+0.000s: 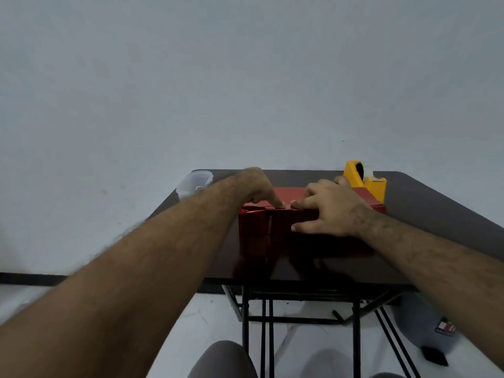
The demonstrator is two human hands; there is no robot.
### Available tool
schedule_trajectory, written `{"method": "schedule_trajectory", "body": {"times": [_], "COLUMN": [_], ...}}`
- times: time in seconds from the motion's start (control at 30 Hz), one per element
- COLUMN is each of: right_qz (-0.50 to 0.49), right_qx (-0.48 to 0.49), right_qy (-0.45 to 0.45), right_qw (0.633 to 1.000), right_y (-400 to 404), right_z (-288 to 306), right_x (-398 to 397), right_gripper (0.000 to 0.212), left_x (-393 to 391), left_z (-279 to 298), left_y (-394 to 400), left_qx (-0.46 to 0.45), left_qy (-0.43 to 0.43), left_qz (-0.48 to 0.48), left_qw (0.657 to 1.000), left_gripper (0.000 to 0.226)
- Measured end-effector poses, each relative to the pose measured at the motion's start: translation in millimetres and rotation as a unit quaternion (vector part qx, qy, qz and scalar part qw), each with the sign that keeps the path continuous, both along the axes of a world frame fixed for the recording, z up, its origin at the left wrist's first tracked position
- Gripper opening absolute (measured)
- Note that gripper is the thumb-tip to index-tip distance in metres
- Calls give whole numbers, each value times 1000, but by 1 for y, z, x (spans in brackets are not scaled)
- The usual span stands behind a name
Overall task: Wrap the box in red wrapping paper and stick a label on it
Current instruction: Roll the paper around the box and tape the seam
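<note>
Left hand [255, 186] presses a fingertip, right hand [331, 207] lies flat-fingered on red-wrapped box [275, 227]; dark folding table [425, 214], yellow tape dispenser [364, 181], pale wall [245, 77].

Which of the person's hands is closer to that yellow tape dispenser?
Right. The right hand lies spread on the red-wrapped box, its far fingers just beside the yellow tape dispenser. The left hand presses the box's top farther left, well away from it.

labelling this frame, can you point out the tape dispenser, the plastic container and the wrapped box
tape dispenser [375, 186]: head view, on its yellow body.
plastic container [195, 182]: head view, on its clear side wall.
wrapped box [261, 227]: head view, on its red front face.
</note>
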State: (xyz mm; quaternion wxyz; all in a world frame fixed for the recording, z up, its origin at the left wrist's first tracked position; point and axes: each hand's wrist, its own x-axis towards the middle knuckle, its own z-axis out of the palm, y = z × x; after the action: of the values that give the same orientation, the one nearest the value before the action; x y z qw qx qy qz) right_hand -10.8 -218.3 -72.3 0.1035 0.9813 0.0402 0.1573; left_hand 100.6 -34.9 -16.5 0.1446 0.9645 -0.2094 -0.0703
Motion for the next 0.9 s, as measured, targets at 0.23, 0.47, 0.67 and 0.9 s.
{"method": "schedule_trajectory", "body": {"times": [0.23,0.47,0.67,0.9], "right_qz": [-2,-22,-54,-60], "right_qx": [-121,-20,-62,-111], "right_qy": [-39,-51,-65,-73], "right_qw": [992,998,995,989], "right_y": [19,34,36,37], "right_z": [2,-12,-11,-10], "right_x": [1,7,5,6], "right_gripper": [73,69,78,82], "left_x": [-1,-8,-1,-3], "left_z": [9,-8,-13,-6], "left_y": [8,8,16,11], "left_qx": [-29,-46,-44,-63], "left_qy": [-42,-72,-68,-72], "left_qz": [-1,26,26,8], "left_qw": [999,996,996,995], "left_gripper": [48,58,54,57]}}
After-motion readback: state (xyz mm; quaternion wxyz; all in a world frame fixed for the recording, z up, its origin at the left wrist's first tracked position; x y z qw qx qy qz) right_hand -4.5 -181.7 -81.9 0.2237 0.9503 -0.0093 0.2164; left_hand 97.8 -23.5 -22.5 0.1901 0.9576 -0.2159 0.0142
